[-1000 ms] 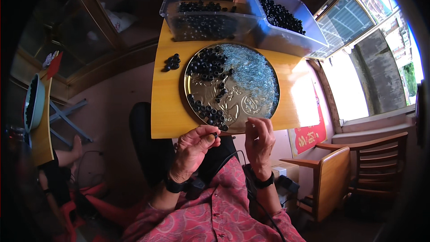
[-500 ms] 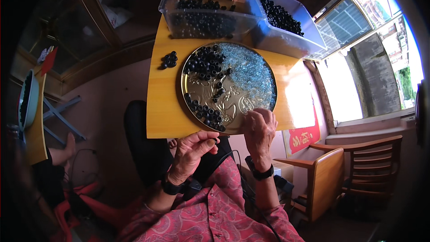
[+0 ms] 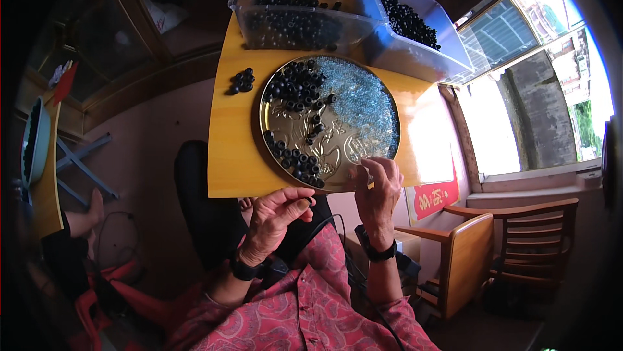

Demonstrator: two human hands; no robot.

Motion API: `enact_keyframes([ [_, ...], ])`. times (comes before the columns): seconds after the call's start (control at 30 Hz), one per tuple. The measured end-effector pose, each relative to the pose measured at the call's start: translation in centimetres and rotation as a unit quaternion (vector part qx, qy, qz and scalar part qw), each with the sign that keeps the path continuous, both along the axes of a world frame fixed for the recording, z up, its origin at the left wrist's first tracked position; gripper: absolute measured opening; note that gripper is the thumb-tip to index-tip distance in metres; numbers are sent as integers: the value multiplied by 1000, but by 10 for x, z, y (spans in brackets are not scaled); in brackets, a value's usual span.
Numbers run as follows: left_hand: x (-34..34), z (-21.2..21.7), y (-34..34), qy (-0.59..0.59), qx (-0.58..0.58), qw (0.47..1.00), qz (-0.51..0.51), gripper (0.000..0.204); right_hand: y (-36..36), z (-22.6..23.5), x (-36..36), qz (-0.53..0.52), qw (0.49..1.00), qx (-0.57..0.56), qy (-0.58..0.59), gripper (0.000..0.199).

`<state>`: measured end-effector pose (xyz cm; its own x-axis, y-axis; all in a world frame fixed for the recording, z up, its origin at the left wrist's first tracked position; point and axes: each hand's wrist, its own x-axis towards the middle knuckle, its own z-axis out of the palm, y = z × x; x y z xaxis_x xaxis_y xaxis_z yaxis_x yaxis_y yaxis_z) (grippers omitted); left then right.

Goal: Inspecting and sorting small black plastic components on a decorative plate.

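My left hand (image 3: pixel 278 216) is pinched at the table's near edge, with a small black ring-shaped piece (image 3: pixel 312 201) between thumb and forefinger. Over the near right rim of a round golden tray (image 3: pixel 337 156), my right hand (image 3: pixel 379 190) has its fingers pressed together; what sits in them is too small to make out. Small black hollow pieces (image 3: pixel 295 85) are heaped on the tray's far left, and more black pieces (image 3: pixel 297 164) lie along its near left rim. Tiny clear bluish pieces (image 3: pixel 363 101) cover its right side.
Beyond the tray stand two clear plastic bins, the left bin (image 3: pixel 305 26) and the right bin (image 3: pixel 415 52), both holding black pieces. A few black pieces (image 3: pixel 242 81) lie on the yellow table (image 3: pixel 230 156). Wooden chairs (image 3: pixel 467 263) stand at right; another person's leg (image 3: pixel 94 218) shows at left.
My right hand's fingers have turned and lifted slightly at the tray's rim. My left hand keeps its pinch on the black piece. The whole view has shifted a little.
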<state>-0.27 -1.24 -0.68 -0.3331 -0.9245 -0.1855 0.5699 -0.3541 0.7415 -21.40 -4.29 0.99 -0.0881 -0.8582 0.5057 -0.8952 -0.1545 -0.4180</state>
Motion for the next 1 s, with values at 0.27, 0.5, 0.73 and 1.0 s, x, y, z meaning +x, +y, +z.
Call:
enact_keyframes([
  [0.27, 0, 2, -1, -5, 3, 1000, 5, 25, 12, 10, 13, 13, 998, 59, 27, 9],
  [0.5, 2, 0, 0, -19, -3, 1000, 10, 23, 16, 18, 12, -20, 995, 84, 46, 11],
  [0.73, 3, -1, 1, -20, -1, 1000, 12, 23, 19, 22, 17, 29, 992, 98, 76, 15],
  [1.0, 4, -1, 1, -19, 0, 1000, 23, 21, 12, 8, -2, -19, 998, 46, 29, 9],
])
